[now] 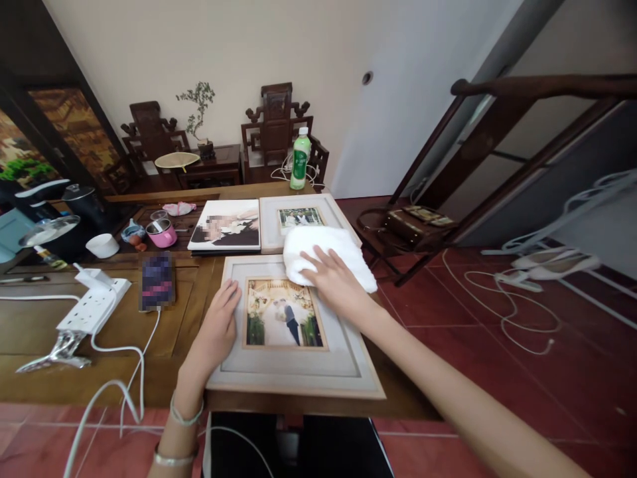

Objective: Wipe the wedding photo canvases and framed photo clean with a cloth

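Observation:
A pale-framed photo (293, 362) lies flat on the near part of the wooden table (44, 345). My left hand (217, 328) rests flat on its left border, fingers stretched out. My right hand (336, 282) presses a white cloth (331, 255) onto the frame's upper right corner, fingers spread over the cloth. A second pale frame (301, 219) lies just behind, partly under the cloth. Beside it sits a frameless photo print (226, 226).
A phone (156, 280) on a white cable and a white power strip (92, 307) lie left of the frame. A pink pot (162, 232), a white bowl (102, 244) and a green bottle (300, 159) stand further back. Carved chairs line the wall; white cables trail across the red floor at right.

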Motion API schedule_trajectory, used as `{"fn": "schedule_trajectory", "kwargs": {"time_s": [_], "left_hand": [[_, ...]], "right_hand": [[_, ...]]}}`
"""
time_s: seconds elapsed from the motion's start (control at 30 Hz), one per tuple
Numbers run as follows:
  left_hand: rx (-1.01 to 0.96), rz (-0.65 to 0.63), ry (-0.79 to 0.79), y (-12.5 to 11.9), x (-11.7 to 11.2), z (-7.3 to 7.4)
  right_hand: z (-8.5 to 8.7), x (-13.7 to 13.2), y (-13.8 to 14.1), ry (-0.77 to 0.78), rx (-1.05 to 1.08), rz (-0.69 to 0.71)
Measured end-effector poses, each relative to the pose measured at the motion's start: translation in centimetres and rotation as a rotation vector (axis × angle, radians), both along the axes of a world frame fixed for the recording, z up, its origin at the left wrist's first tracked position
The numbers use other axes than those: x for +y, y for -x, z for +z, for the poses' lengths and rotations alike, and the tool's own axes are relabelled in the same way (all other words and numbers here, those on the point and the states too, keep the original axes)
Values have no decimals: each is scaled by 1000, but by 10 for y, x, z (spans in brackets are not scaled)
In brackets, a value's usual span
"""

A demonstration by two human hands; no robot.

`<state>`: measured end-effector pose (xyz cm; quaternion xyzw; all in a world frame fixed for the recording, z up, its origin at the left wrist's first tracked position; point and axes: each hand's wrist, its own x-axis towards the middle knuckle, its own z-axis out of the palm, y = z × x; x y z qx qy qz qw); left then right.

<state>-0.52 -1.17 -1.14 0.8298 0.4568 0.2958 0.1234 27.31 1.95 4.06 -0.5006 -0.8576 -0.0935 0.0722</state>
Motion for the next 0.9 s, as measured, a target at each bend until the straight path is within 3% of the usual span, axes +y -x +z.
{"fn": "schedule_trajectory", "kwargs": {"time_s": [0.1, 0.3, 0.43, 0.53, 0.7, 0.8, 0.9], "left_hand": [[-7, 12, -5, -2, 0, -1], [-14, 20, -30, -5, -4, 0], [-28, 20, -24, -5, -5, 1], [-13, 27, -16, -5, -5, 2], [55, -11, 3, -4, -5, 7], [67, -19, -5, -3, -5, 8], [55, -6, -20, -3, -4, 5]], "right_hand": [[-3, -21, 2, 14, -41, 46], [-8, -105, -1, 52, 14, 163], [6, -148, -6, 64, 69, 268], [16, -162, -3, 88, 93, 329], [2, -142, 12, 141, 190, 222], [-6, -99, 14, 156, 177, 154], [-5, -45, 11, 50, 132, 76]]}}
